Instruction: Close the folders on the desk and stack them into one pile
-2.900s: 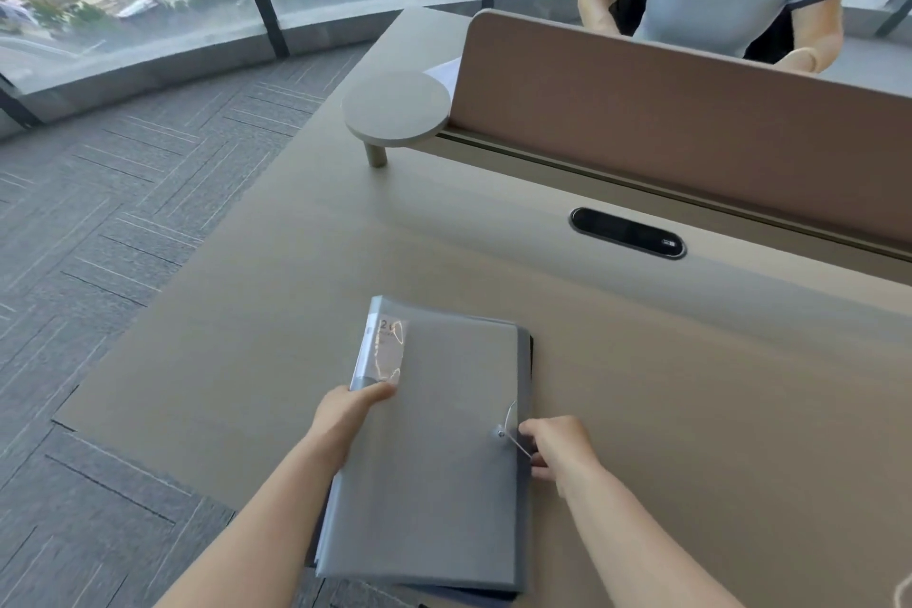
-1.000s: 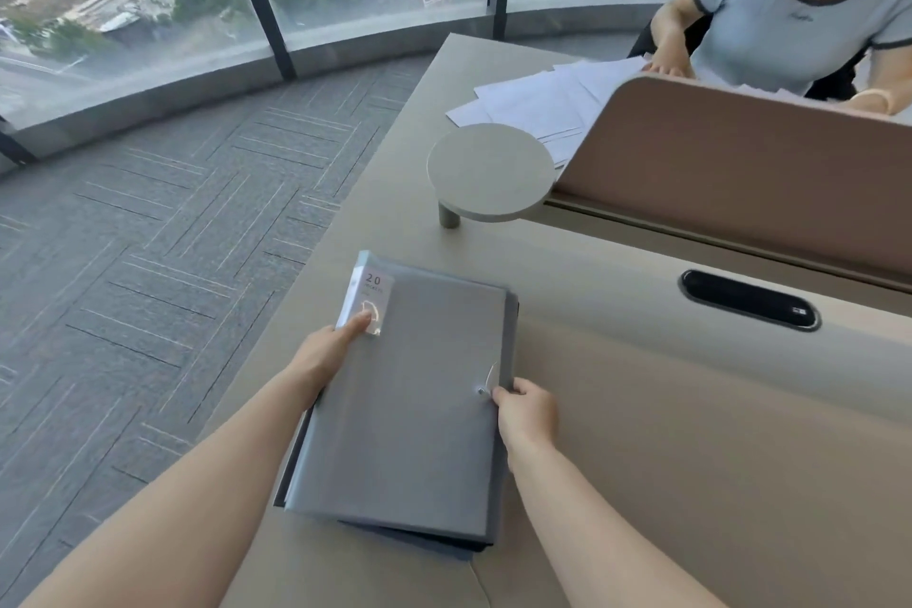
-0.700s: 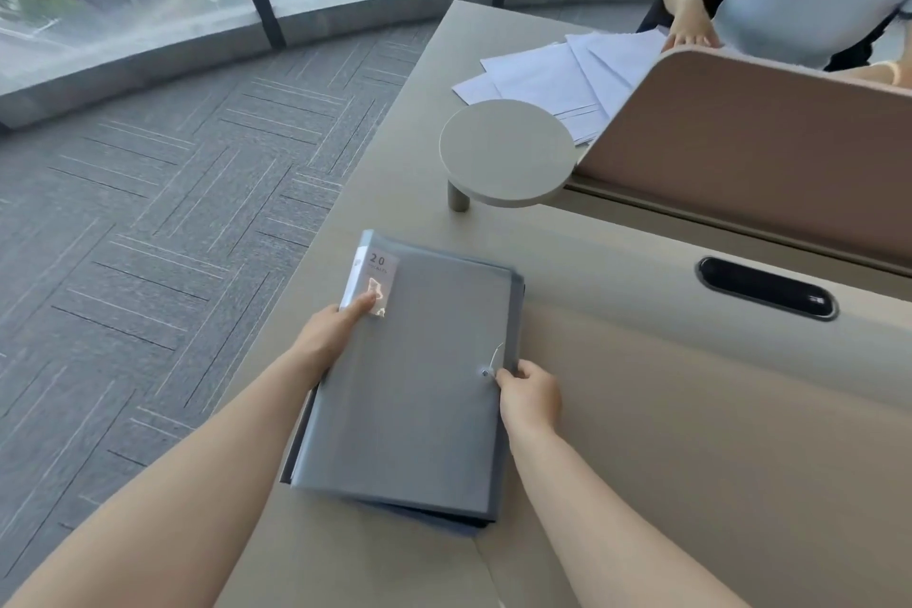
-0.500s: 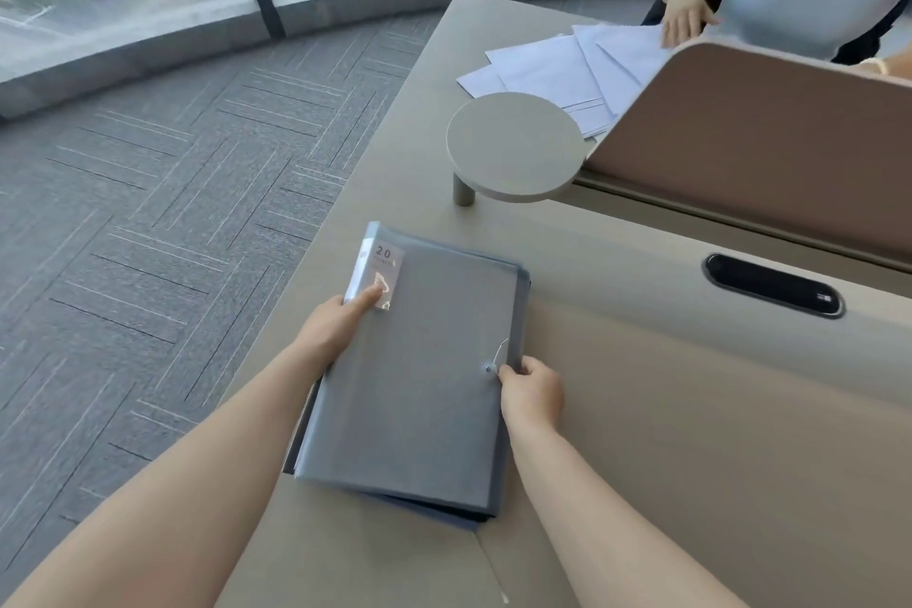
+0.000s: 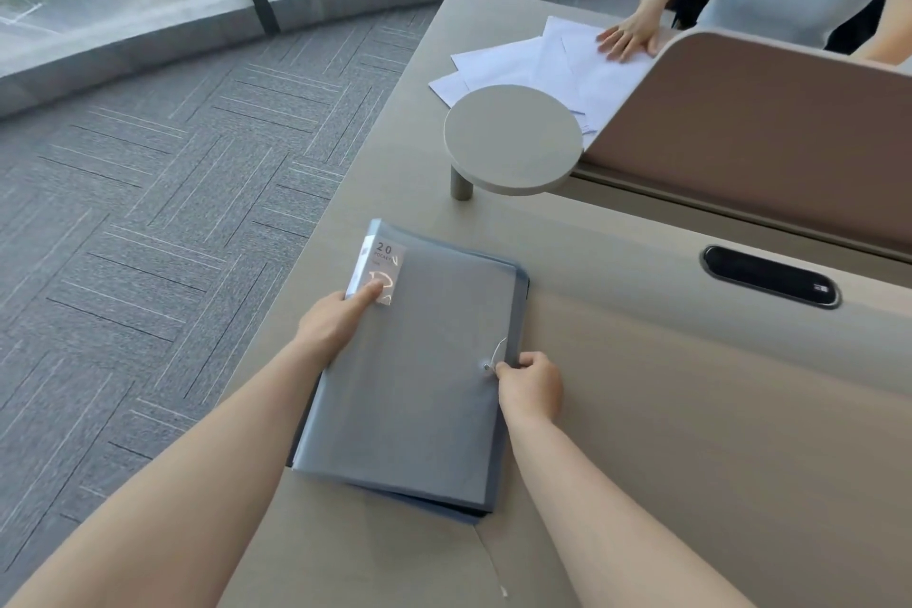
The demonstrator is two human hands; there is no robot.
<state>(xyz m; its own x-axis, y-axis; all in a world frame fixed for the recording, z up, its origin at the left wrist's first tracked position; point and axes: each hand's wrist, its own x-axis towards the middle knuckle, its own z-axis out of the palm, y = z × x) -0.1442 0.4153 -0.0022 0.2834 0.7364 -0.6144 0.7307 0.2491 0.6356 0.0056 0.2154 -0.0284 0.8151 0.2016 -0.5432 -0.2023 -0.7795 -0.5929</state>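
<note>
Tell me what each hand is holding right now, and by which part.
Left hand grips the translucent grey plastic folder at its left spine edge, by the label. Right hand pinches its elastic closure cord at the right edge.

Office; desk divider (image 5: 770, 123), carpet tiles (image 5: 148, 212), papers (image 5: 533, 59)

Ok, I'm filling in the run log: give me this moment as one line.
stage: squaring pile | folders: closed, stacked on desk | left hand: holds left edge | right hand: pinches right edge

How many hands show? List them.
3: left hand gripping the folder at its label, right hand pinching its cord, another person's hand on papers; a fourth is hidden.
</note>
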